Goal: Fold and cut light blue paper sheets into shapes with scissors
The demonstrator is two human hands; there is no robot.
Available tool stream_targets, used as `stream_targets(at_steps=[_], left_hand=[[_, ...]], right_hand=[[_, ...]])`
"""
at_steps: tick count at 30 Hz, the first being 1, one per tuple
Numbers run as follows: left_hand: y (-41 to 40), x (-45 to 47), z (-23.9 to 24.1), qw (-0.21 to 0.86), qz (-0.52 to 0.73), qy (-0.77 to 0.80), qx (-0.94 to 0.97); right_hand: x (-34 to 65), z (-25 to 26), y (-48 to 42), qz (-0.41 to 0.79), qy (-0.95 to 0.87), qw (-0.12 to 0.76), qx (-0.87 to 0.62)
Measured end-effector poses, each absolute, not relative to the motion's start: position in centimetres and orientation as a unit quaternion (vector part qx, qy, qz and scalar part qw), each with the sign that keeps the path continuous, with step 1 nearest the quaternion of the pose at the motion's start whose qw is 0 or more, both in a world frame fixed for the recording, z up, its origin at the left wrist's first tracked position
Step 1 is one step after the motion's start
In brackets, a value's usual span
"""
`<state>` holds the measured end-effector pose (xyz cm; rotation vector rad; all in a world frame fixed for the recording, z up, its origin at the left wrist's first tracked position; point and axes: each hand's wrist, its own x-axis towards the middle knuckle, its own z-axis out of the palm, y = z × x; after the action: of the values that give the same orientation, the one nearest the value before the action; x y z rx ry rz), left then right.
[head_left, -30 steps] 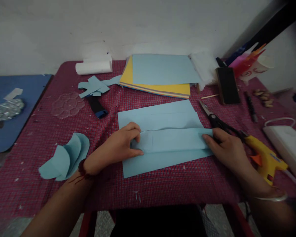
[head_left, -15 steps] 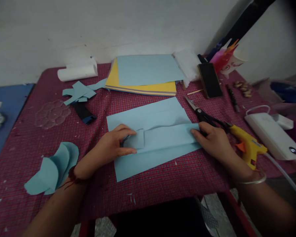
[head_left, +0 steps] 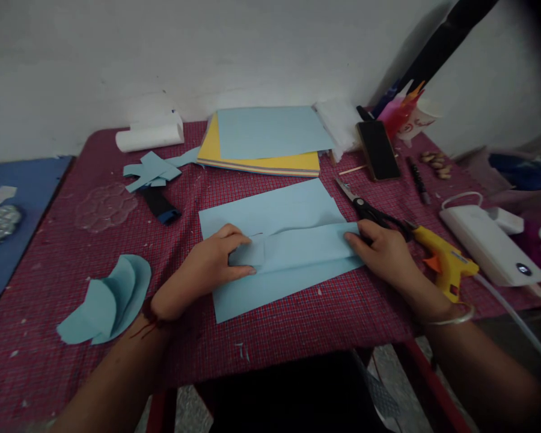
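Note:
A long light-blue paper strip [head_left: 304, 245] stretches between my hands over larger light-blue sheets [head_left: 270, 207] on the table. Its left end is turned over into a short folded flap [head_left: 247, 255]. My left hand [head_left: 211, 258] is closed around that flap, thumb at the lower edge and fingers at the upper one. At the other end, my right hand [head_left: 383, 249] pinches the strip between thumb and fingers. Black-handled scissors [head_left: 365, 209] lie just beyond my right hand, and a yellow glue gun [head_left: 446, 258] is to its right.
Rounded blue paper pieces [head_left: 106, 300] lie at the left, with paper strips [head_left: 153, 169] and a clear flower-shaped tray [head_left: 106, 207] behind. A coloured paper stack [head_left: 261, 162] and paper roll [head_left: 151, 138] are by the wall. A phone [head_left: 379, 150] and white power bank [head_left: 491, 246] lie right.
The camera view has shifted slightly. Both hands keep their grip on the strip, and my left fingers have moved only a little at the folded end.

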<state>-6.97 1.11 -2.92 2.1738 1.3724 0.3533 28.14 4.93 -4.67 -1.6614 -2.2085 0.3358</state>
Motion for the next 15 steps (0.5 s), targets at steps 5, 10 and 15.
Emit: stream_targets(at_steps=[5,10,15], left_hand=[[1.26,-7.09,-3.03,0.28,0.144,0.517,0.796],[1.7,-7.25,-3.17,0.31,0.187,0.521,0.773],[1.59,-7.94,-3.29,0.337,0.246,0.488,0.767]], right_hand=[[28.2,-4.7,4.93,0.125,-0.78,0.175,-0.587],[28.32,-4.87,5.01,0.125,-0.788,0.178,-0.577],[28.36,-4.81,4.94,0.128,-0.784,0.195,-0.575]])
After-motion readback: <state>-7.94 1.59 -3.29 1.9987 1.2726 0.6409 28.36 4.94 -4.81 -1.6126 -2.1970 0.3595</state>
